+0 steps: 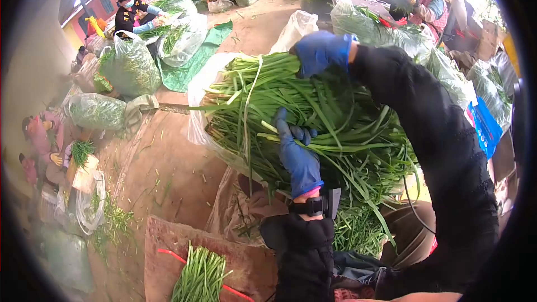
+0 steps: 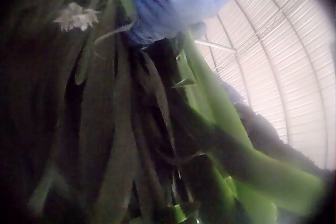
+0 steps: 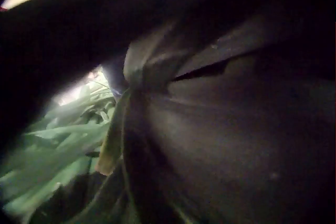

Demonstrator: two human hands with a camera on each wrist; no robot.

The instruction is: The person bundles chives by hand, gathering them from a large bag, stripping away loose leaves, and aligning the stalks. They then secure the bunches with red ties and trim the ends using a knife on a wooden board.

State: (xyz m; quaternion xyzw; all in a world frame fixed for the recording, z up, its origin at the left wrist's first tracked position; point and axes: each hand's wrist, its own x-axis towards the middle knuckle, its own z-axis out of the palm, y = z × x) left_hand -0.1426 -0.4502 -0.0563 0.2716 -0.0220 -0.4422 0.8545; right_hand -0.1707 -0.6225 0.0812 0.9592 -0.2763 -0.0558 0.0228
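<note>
A big heap of garlic chives [image 1: 335, 112], long flat green leaves with pale cut ends, lies in front of me on clear plastic. My left hand [image 1: 299, 159], in a blue glove, is in the near side of the heap. It grips a few stalks, whose pale ends stick out at its left. At the heap's far edge my right hand [image 1: 324, 53], also gloved in blue, bends its fingers over a bunch. The left wrist view shows the glove [image 2: 178, 3] among dark leaves [image 2: 115, 145]; in the right wrist view, shadowed leaves [image 3: 210, 113] hide the hand.
A small bundle of chives [image 1: 200, 274] lies on a brown board [image 1: 162, 246] with a red tie [image 1: 172, 254]. Clear bags of greens [image 1: 131, 67] stand on the floor around. Two people [image 1: 134, 14] [image 1: 430, 8] work farther off. Cut leaves litter the floor.
</note>
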